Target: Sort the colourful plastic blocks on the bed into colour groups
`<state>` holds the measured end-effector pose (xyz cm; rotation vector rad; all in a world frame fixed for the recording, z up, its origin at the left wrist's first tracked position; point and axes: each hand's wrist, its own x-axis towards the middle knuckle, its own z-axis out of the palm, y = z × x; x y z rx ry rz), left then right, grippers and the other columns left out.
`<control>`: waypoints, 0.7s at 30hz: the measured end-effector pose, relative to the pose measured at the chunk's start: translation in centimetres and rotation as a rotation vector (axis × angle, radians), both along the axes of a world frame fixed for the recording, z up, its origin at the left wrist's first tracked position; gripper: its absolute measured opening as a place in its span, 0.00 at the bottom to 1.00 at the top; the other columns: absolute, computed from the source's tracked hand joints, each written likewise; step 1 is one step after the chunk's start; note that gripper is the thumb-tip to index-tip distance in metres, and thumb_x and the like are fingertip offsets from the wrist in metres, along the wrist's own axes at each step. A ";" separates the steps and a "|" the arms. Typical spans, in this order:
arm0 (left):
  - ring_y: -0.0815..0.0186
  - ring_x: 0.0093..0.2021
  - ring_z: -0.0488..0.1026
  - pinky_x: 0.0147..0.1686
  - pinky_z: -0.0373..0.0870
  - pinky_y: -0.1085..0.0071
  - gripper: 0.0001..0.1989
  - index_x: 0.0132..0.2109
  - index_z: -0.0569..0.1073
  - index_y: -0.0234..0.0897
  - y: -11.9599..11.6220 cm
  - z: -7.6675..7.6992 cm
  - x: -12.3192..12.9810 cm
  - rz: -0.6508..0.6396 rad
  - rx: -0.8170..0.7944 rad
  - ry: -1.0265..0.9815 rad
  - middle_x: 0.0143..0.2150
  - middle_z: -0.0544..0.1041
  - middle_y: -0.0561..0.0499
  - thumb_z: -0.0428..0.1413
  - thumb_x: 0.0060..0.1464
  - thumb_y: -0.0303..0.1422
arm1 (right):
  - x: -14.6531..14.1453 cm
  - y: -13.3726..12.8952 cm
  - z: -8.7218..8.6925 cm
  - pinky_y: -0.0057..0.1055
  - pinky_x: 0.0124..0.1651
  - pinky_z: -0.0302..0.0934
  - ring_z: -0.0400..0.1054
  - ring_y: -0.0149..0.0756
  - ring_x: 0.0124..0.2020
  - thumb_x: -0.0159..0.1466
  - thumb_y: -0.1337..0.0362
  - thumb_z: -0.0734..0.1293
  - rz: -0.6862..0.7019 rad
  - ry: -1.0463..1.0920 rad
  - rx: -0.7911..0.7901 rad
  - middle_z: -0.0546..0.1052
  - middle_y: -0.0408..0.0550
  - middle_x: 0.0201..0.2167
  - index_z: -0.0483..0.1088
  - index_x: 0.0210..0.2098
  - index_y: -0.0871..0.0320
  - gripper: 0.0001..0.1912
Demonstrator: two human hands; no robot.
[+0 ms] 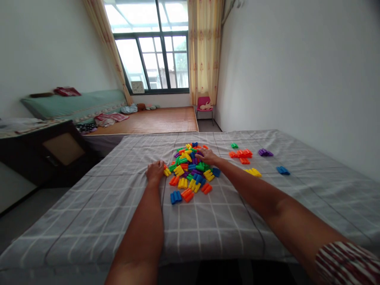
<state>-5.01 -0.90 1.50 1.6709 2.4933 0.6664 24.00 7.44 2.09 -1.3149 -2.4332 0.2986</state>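
Observation:
A heap of plastic building blocks (pixel 192 167) in orange, yellow, green, blue and purple lies on the checked cloth in front of me. My left hand (pixel 155 171) rests on the cloth at the heap's left edge, fingers loosely curved beside an orange and a yellow block (pixel 167 171). Over the heap's upper right side reaches my right hand (pixel 207 156), its fingers and thumb apart among the blocks; the fingertips are partly hidden. Right of the heap lie a cluster of orange blocks (pixel 242 155), purple blocks (pixel 265 152), blue blocks (pixel 283 170), yellow blocks (pixel 253 172) and a green block (pixel 234 145).
The grey checked cloth (pixel 89 221) covers the table. Beyond it stand a bed with a brown mat (pixel 166 118) and a pink chair (pixel 204 103). A dark cabinet (pixel 53 154) is on the left, and a white wall (pixel 311 79) runs along the right.

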 end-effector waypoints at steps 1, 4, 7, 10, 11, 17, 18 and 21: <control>0.53 0.48 0.71 0.38 0.63 0.65 0.22 0.43 0.79 0.42 0.0 0.0 0.0 0.001 0.004 -0.003 0.47 0.78 0.43 0.42 0.61 0.43 | -1.1 -0.7 -0.4 0.49 0.65 0.45 0.52 0.49 0.65 0.66 0.46 0.57 -0.021 -0.001 -0.017 0.62 0.53 0.64 0.60 0.63 0.52 0.30; 0.53 0.48 0.71 0.37 0.63 0.65 0.22 0.43 0.79 0.41 0.0 -0.1 0.0 0.001 0.009 -0.005 0.47 0.78 0.42 0.41 0.61 0.43 | -3.1 -3.0 -0.8 0.49 0.67 0.42 0.47 0.48 0.67 0.64 0.44 0.59 -0.047 -0.005 -0.026 0.57 0.49 0.67 0.59 0.63 0.48 0.31; 0.52 0.48 0.71 0.38 0.63 0.65 0.23 0.43 0.79 0.41 0.1 -0.2 -0.1 0.003 0.003 -0.007 0.48 0.78 0.42 0.41 0.61 0.43 | -3.6 -5.0 -0.1 0.47 0.67 0.43 0.48 0.46 0.67 0.66 0.48 0.60 0.108 0.000 0.010 0.59 0.48 0.66 0.60 0.63 0.49 0.28; 0.53 0.49 0.71 0.38 0.63 0.65 0.23 0.44 0.79 0.42 0.2 -0.2 0.0 0.005 -0.008 -0.007 0.48 0.78 0.42 0.41 0.61 0.43 | -3.0 -5.4 1.4 0.40 0.65 0.48 0.55 0.40 0.64 0.67 0.53 0.59 0.314 0.035 0.047 0.65 0.48 0.62 0.64 0.60 0.51 0.24; 0.53 0.49 0.71 0.38 0.63 0.65 0.23 0.44 0.79 0.42 0.2 -0.2 0.0 0.007 -0.007 -0.008 0.48 0.78 0.42 0.41 0.62 0.43 | -2.5 -5.1 1.9 0.38 0.64 0.50 0.57 0.39 0.63 0.67 0.54 0.59 0.335 0.067 0.070 0.66 0.48 0.62 0.65 0.59 0.52 0.22; 0.55 0.48 0.71 0.38 0.62 0.66 0.22 0.43 0.79 0.42 0.2 -0.1 0.3 0.004 0.005 0.000 0.47 0.78 0.42 0.42 0.62 0.42 | 1.1 1.7 3.4 0.35 0.57 0.60 0.68 0.40 0.53 0.65 0.66 0.60 -0.136 0.145 0.117 0.74 0.50 0.53 0.71 0.53 0.55 0.17; 0.55 0.48 0.71 0.38 0.62 0.66 0.21 0.42 0.79 0.41 0.2 -0.1 0.3 0.004 0.008 0.006 0.47 0.78 0.42 0.42 0.62 0.42 | 1.6 2.9 3.2 0.35 0.56 0.60 0.68 0.40 0.52 0.65 0.68 0.60 -0.200 0.114 0.096 0.75 0.50 0.52 0.71 0.53 0.55 0.18; 0.55 0.47 0.71 0.38 0.62 0.66 0.21 0.41 0.79 0.41 0.1 -0.1 0.4 0.003 0.019 0.017 0.46 0.79 0.42 0.42 0.62 0.41 | 2.1 5.0 2.0 0.36 0.54 0.61 0.69 0.42 0.52 0.64 0.68 0.62 -0.272 0.024 0.024 0.75 0.52 0.52 0.70 0.54 0.55 0.19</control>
